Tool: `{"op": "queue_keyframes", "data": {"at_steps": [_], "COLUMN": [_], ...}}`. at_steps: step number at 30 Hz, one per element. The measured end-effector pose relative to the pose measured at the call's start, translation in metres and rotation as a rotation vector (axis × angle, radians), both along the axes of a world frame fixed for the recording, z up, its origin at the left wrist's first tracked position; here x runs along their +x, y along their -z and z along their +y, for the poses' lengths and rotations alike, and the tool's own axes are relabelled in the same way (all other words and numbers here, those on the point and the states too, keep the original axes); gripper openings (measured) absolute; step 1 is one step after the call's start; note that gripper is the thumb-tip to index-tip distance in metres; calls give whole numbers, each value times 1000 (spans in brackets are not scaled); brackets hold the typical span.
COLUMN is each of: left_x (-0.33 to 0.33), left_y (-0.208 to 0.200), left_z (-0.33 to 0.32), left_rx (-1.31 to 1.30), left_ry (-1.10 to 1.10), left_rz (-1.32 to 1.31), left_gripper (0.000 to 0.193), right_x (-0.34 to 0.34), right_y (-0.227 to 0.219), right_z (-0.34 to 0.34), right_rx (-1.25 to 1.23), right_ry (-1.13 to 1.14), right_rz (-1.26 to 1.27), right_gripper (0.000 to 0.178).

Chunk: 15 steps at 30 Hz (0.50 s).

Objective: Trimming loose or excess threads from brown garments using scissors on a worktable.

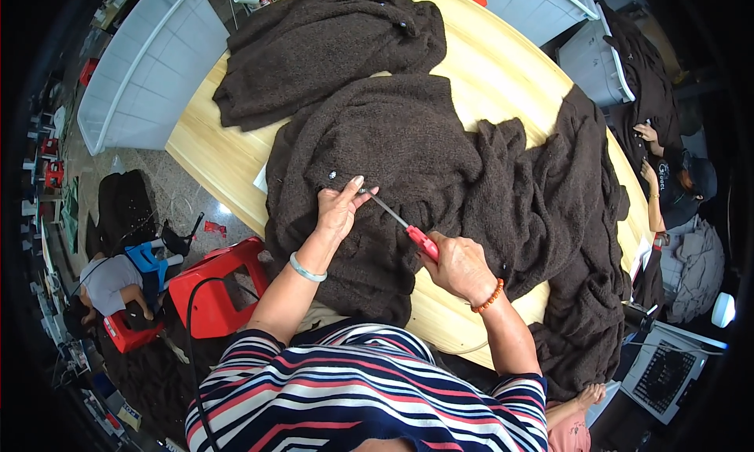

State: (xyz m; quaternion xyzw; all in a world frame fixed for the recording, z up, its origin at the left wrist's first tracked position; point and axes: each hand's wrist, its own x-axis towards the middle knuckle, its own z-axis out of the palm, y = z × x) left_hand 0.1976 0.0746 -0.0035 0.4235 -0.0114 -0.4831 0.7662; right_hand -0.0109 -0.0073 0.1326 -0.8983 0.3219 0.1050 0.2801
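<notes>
My right hand [462, 267] grips the red handle of a hand tool [422, 241] with a thin straight metal shaft. The shaft points up and left, its tip at the fingers of my left hand [338, 208]. There the thumb and fingers pinch together over a dark brown knitted garment [385, 130]; what lies between them is too small to make out. A small whitish spot [332, 175] shows on the knit just beyond my left thumb. The garment lies rumpled on a wooden table [503, 47], more dark knit spreading right and over the near edge.
Another dark knit piece [338, 47] lies at the far side. Pale plastic bins [153, 67] stand beyond the table. A red stool [216, 291] is at my left. One person [110, 283] bends at far left; another [683, 189] handles dark fabric at right.
</notes>
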Motion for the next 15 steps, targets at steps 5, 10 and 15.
{"op": "queue_keyframes", "data": {"at_steps": [5, 10, 15], "left_x": [0, -9, -13], "left_y": [7, -5, 20], "left_z": [2, 1, 8], "left_rx": [-9, -9, -6], "left_ry": [-20, -5, 78], "left_rz": [48, 55, -113], "left_gripper": [11, 5, 5], "right_x": [-1, -3, 0], "right_y": [-3, -2, -11], "right_z": [2, 1, 5], "right_rx": [-29, -63, 5], "right_ry": [-5, 71, -36], "right_rz": [-7, -5, 6], "right_gripper": [23, 23, 24]}}
